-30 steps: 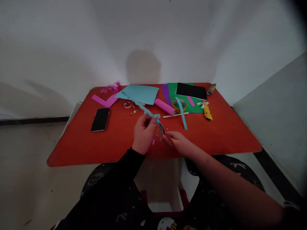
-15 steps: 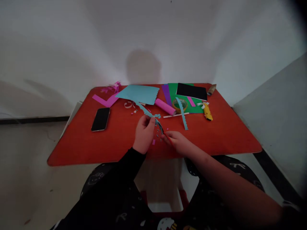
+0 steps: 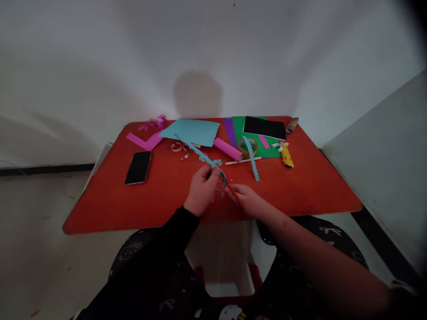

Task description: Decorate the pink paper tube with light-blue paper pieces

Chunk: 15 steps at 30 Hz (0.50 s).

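Red-handled tool [image 3: 234, 194] partly hidden by right hand [image 3: 248, 200]; blue paper scraps [image 3: 219, 189] too small to make out.

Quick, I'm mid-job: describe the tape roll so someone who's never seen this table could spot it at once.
On the orange-red table, look to the far right for the green paper sheet under a black rectangular sheet. The tape roll sits on the green sheet's near left part. It is the only ring there, with a scalloped turquoise paper strip lying across it.
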Each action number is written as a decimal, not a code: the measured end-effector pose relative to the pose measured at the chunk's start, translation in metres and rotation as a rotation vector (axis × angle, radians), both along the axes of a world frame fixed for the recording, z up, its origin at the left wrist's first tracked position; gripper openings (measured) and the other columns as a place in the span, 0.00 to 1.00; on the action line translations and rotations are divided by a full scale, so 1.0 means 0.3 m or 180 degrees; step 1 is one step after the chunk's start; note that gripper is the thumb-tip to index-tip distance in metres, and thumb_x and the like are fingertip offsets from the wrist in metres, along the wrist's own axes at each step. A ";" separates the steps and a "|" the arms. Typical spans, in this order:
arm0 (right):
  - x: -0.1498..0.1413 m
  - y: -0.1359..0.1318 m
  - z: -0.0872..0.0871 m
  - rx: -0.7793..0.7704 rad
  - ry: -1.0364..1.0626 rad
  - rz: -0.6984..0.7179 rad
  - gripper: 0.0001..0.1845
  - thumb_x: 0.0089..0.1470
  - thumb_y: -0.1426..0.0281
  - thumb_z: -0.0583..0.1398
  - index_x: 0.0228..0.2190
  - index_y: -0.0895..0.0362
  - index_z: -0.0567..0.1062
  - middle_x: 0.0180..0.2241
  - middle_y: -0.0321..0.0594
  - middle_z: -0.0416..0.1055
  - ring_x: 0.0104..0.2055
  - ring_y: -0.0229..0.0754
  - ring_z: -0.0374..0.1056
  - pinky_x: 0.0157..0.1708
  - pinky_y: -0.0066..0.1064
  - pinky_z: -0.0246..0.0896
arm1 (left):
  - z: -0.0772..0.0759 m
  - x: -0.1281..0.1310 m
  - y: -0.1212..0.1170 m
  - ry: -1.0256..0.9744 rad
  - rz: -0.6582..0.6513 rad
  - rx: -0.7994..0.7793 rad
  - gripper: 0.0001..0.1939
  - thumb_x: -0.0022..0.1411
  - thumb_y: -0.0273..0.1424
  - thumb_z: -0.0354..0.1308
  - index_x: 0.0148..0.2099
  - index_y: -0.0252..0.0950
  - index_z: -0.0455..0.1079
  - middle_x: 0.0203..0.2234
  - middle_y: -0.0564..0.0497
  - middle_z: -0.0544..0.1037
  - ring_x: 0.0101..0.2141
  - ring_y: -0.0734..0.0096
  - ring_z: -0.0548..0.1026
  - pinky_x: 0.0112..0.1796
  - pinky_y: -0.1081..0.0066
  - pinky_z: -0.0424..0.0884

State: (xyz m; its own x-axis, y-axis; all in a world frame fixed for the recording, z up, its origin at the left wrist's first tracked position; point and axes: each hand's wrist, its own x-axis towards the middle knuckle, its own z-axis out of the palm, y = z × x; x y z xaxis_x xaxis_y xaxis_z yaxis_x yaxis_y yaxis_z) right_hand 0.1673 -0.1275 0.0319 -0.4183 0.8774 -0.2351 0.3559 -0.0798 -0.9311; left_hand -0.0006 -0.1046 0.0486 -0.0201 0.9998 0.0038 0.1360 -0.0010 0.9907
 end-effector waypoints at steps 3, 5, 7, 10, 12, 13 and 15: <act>-0.008 -0.002 -0.003 -0.0049 0.0053 -0.0082 0.30 0.60 0.41 0.55 0.25 0.54 0.62 0.25 0.31 0.56 0.28 0.37 0.52 0.29 0.31 0.47 | -0.001 0.020 -0.011 -0.0120 0.0152 0.0048 0.16 0.65 0.39 0.59 0.27 0.38 0.63 0.20 0.56 0.66 0.24 0.74 0.65 0.28 0.72 0.61; -0.011 -0.001 -0.003 -0.0013 0.0072 -0.0093 0.30 0.60 0.40 0.54 0.25 0.54 0.62 0.25 0.32 0.56 0.29 0.37 0.53 0.29 0.31 0.47 | -0.004 0.029 -0.016 -0.0177 0.0240 0.0076 0.17 0.65 0.40 0.59 0.27 0.38 0.64 0.21 0.55 0.67 0.25 0.74 0.66 0.28 0.72 0.62; -0.012 0.001 0.000 0.0009 0.0073 -0.0079 0.31 0.61 0.40 0.53 0.25 0.54 0.62 0.25 0.32 0.57 0.29 0.37 0.53 0.29 0.31 0.48 | -0.007 0.034 -0.018 -0.0232 0.0299 0.0041 0.18 0.64 0.42 0.60 0.26 0.38 0.64 0.21 0.55 0.68 0.25 0.73 0.67 0.27 0.72 0.63; -0.011 0.001 0.001 -0.0016 0.0098 -0.0069 0.31 0.60 0.40 0.53 0.24 0.54 0.62 0.24 0.32 0.58 0.28 0.37 0.53 0.29 0.31 0.47 | -0.014 0.035 -0.018 -0.0338 0.0283 -0.0104 0.18 0.63 0.43 0.61 0.27 0.38 0.65 0.21 0.54 0.70 0.24 0.73 0.68 0.26 0.72 0.64; -0.011 0.001 0.000 -0.0038 0.0131 -0.0074 0.31 0.60 0.39 0.54 0.24 0.54 0.62 0.24 0.32 0.58 0.28 0.37 0.53 0.28 0.31 0.47 | -0.019 0.033 -0.017 -0.0384 0.0232 -0.0176 0.18 0.63 0.44 0.62 0.28 0.37 0.66 0.22 0.54 0.71 0.24 0.74 0.68 0.25 0.73 0.63; -0.010 0.001 -0.002 -0.0058 0.0152 -0.0072 0.31 0.60 0.39 0.54 0.24 0.54 0.62 0.23 0.32 0.57 0.28 0.37 0.53 0.28 0.31 0.47 | -0.021 0.032 -0.017 -0.0389 0.0208 -0.0202 0.18 0.63 0.44 0.62 0.29 0.37 0.66 0.22 0.54 0.71 0.24 0.74 0.68 0.25 0.74 0.62; -0.009 0.001 -0.005 -0.0097 0.0189 -0.0089 0.32 0.60 0.39 0.54 0.24 0.54 0.62 0.23 0.31 0.56 0.27 0.37 0.52 0.28 0.31 0.46 | -0.024 0.031 -0.016 -0.0383 0.0176 -0.0225 0.18 0.63 0.44 0.61 0.29 0.37 0.66 0.22 0.54 0.71 0.23 0.75 0.67 0.24 0.75 0.62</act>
